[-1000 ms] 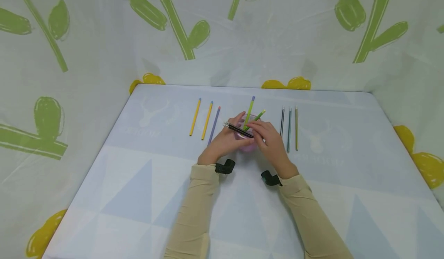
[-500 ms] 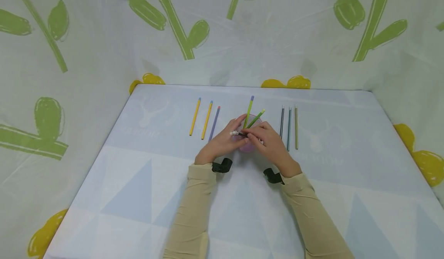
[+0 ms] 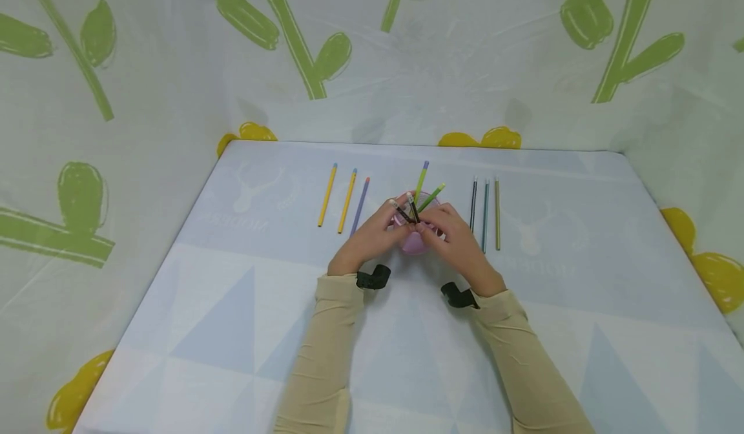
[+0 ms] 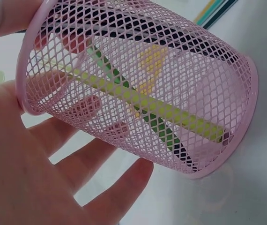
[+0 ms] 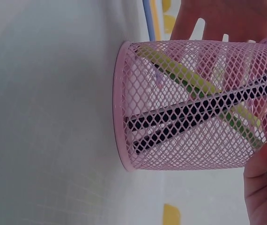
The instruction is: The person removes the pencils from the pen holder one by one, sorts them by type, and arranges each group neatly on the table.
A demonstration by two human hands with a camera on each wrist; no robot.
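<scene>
A pink mesh pencil cup [image 5: 189,154] stands between both hands, and its base shows close over the tabletop. My left hand [image 3: 371,237] grips its left side near the rim, with fingers spread behind the mesh in the left wrist view. On the opposite side, my right hand [image 3: 459,240] holds the rim, its thumb [image 5: 260,164] against the mesh. Two black pencils [image 5: 180,112] lean inside, lower ends at the base and white tips fanned toward the left hand. A yellow-green pencil [image 4: 185,117] and a darker green pencil [image 4: 159,129] cross in there too.
Left of the cup lie two yellow pencils [image 3: 327,195] and a purple pencil [image 3: 360,205]. To its right are a black pencil [image 3: 473,205], a teal pencil [image 3: 485,217] and a gold-coloured pencil [image 3: 497,217]. A patterned cloth covers the table [image 3: 232,330].
The black pencils, earlier lying across the cup's mouth in the right fingers, have tipped upright into the cup and spread apart. The right hand has shifted slightly to the rim.
</scene>
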